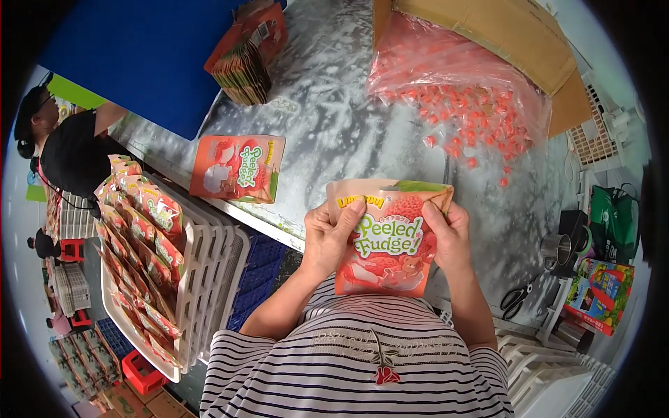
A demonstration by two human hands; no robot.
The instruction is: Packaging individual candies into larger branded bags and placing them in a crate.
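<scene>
Between my two hands, in front of my striped shirt, I hold a pink and red candy pouch [390, 261] upright with its printed front toward me. My left hand [330, 233] grips its upper left side, thumb lying on the front. My right hand [449, 230] pinches the upper right edge, thumb on the front too. The fingers behind the pouch are partly hidden. Another candy pouch [237, 169] lies flat on the table to the left. A heap of small red wrapped candies [481, 118] spills from a clear pink plastic bag [446, 59] at the far right.
A stack of pouches [244, 70] stands at the back, by a blue panel [139, 56]. At left, stacked white trays [230, 258] hold rows of pouches. A cardboard box [502, 28] backs the candies. Scissors [517, 298] and a metal cup [555, 249] lie right. A co-worker [70, 153] stands left.
</scene>
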